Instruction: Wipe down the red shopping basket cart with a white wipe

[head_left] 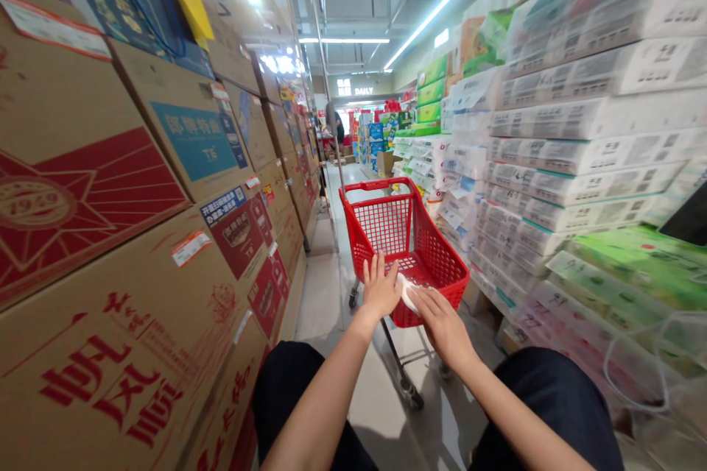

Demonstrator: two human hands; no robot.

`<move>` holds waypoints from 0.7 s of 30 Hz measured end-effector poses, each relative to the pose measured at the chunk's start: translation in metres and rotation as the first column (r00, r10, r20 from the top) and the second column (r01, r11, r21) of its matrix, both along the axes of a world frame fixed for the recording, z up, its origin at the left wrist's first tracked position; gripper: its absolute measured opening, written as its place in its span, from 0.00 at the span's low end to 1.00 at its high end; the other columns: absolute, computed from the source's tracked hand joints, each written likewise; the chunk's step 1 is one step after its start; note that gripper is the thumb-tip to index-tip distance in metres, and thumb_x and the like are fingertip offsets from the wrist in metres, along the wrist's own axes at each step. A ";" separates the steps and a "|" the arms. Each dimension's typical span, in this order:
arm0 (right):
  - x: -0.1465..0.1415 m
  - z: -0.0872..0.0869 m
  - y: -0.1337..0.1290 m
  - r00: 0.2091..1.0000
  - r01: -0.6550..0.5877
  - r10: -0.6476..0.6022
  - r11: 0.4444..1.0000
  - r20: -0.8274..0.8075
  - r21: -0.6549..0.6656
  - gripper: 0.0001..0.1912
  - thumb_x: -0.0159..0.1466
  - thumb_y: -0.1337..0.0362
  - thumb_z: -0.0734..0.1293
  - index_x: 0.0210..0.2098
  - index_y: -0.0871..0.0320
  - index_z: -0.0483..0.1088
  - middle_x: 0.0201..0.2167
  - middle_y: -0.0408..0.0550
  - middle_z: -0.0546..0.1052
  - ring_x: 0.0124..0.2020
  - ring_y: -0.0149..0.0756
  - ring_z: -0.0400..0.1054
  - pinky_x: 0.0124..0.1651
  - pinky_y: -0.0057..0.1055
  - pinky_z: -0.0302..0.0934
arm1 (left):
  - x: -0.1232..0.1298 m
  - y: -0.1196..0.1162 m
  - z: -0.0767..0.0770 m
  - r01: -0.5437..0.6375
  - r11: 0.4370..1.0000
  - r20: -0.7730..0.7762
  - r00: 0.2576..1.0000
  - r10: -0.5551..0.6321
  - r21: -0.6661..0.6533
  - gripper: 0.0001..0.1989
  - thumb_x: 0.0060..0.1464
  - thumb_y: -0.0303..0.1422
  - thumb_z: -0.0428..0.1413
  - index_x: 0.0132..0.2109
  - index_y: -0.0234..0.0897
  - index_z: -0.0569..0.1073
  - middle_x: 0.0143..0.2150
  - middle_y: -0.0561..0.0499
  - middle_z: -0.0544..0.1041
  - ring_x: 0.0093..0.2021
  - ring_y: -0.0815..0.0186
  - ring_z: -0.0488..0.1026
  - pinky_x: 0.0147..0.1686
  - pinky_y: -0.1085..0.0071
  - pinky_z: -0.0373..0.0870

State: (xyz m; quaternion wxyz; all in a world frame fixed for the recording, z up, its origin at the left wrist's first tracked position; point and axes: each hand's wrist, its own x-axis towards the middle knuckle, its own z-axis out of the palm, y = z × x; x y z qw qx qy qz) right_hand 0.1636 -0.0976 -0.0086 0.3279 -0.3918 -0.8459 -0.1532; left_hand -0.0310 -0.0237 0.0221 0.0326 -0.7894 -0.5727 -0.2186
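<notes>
A red plastic shopping cart point(439, 254) on dark metal legs with casters stands in front of my knees. My left hand point(381, 287) is at the cart's near end, fingers spread and stretched out. Under the fingers of my right hand point(445, 324) is a crumpled white cloth or tissue point(407, 293), pressed toward the cart's near rim. The right fingers are held together over it. Part of the white piece is hidden by the right hand, and its exact material cannot be made out. The cart's basket shows its grid floor.
Stacked cardboard cartons point(110, 353) form a wall on the left. On the right rise piles of white wrapped paper packs point(552, 140), with green packs point(635, 265) lower down. A pale tiled aisle floor point(323, 302) runs ahead to a distant person point(339, 126).
</notes>
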 end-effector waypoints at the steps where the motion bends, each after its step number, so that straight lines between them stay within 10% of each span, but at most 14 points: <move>1: 0.006 0.004 0.003 0.999 -0.025 0.025 1.000 0.027 -0.010 0.36 0.68 0.74 0.56 0.74 0.53 0.52 0.66 0.52 0.70 0.66 0.42 0.64 0.71 0.50 0.55 | -0.003 -0.001 0.000 0.014 1.000 0.002 1.000 -0.014 0.001 0.31 0.65 0.35 0.52 0.73 0.46 0.60 0.79 0.47 0.43 0.78 0.49 0.38 0.74 0.44 0.37; 10: 0.098 0.006 0.043 0.994 0.107 -0.105 0.993 0.038 -0.051 0.28 0.71 0.69 0.56 0.69 0.51 0.62 0.62 0.49 0.74 0.64 0.41 0.66 0.72 0.53 0.50 | -0.020 0.008 0.005 0.110 0.993 -0.037 0.993 -0.112 -0.043 0.29 0.66 0.33 0.51 0.73 0.50 0.61 0.80 0.51 0.41 0.78 0.50 0.39 0.74 0.46 0.45; 21: 0.041 -0.014 0.017 0.994 0.109 -0.109 0.994 -0.021 0.025 0.35 0.67 0.76 0.55 0.73 0.54 0.55 0.66 0.50 0.70 0.69 0.44 0.60 0.70 0.51 0.57 | 0.014 -0.001 0.003 0.051 0.997 -0.134 0.990 -0.044 0.054 0.24 0.71 0.29 0.42 0.69 0.30 0.65 0.71 0.36 0.65 0.73 0.57 0.60 0.74 0.55 0.49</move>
